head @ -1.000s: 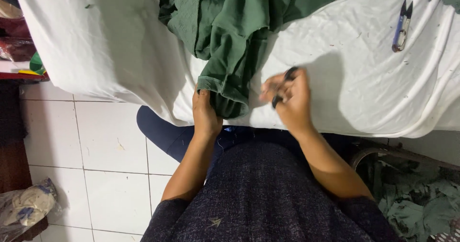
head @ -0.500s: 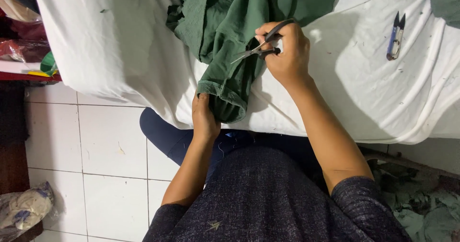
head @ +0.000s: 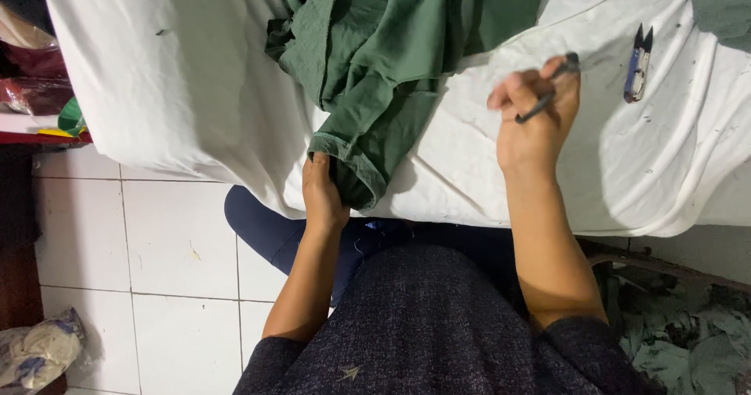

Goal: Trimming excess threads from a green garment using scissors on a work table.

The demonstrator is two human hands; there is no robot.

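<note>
While the left hand [head: 323, 195] pinches the soft, limp garment [head: 383, 59] at its cuff, the right hand [head: 536, 121] is closed on scissors [head: 547, 102].

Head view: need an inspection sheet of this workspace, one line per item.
Surface: table under a white cloth, wrinkled, flecked with dark thread bits at the right.
Job's things: green garment heaped at the top, one cuffed end hanging over the near edge; small dark-handled tool, blurred.
Clutter: blue thread snips lying on the cloth at the right.
Hands: left hand grips the garment's cuff at the table edge; right hand raised over the cloth, closed on the small tool.
Cables: nothing seen.
Surroundings: white tiled floor; green fabric scraps lower right; plastic bag lower left; red shelf with packets at left.
</note>
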